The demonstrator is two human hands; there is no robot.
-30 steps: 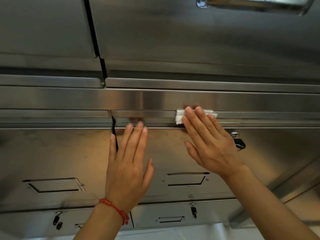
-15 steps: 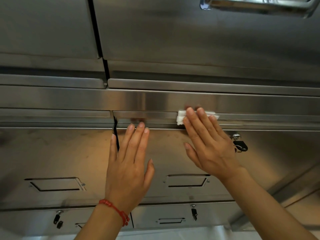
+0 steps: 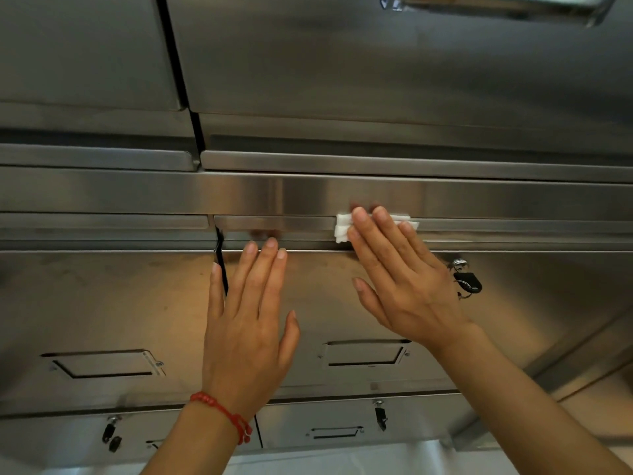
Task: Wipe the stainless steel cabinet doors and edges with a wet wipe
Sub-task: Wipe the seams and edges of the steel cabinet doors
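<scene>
A stainless steel cabinet fills the head view. My right hand (image 3: 400,279) presses a folded white wet wipe (image 3: 343,228) with straight fingers against the top edge of the middle right door (image 3: 513,303); most of the wipe is hidden under the fingers. My left hand (image 3: 248,323), with a red bracelet at the wrist, lies flat and open on the same door beside the dark gap (image 3: 221,265) between the doors. The steel rail (image 3: 137,192) runs across just above the wipe.
A key with a black fob (image 3: 466,281) hangs in the lock right of my right hand. Recessed label holders (image 3: 102,365) (image 3: 366,353) sit in the doors. More keys (image 3: 111,433) (image 3: 380,414) hang in the lower row. A bar handle (image 3: 496,5) is at top right.
The right hand and wipe have stayed on the door's top edge, shifting only slightly. The left hand has kept its place on the door.
</scene>
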